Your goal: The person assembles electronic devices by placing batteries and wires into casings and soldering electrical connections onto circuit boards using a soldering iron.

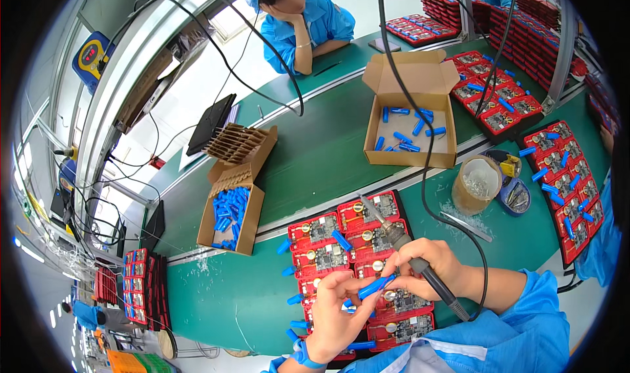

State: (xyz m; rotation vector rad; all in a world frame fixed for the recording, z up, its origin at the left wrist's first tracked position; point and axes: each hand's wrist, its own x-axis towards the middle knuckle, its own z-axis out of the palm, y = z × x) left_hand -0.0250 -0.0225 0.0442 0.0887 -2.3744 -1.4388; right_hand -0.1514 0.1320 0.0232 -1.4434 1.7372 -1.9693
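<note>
My left hand (336,315) is closed, pinching a blue cylindrical battery (375,288) between thumb and fingers. In my right hand (438,267) is a soldering iron (398,235), its tip pointing up and away to the left. Thumb and fingertips of that same hand also reach the battery's right end, where thin leads seem to be; they are too small to make out. Beneath both hands lies a block of red cases (319,228) with circuit boards inside. Several more blue batteries (341,240) rest on these cases and along their left edge.
A carton of blue batteries (254,227) stands left, another box (441,155) farther off. To the right are a tub (464,201), a small blue bowl (527,206) and more board trays (584,183). A black cable (428,169) hangs across. A person (312,28) sits opposite.
</note>
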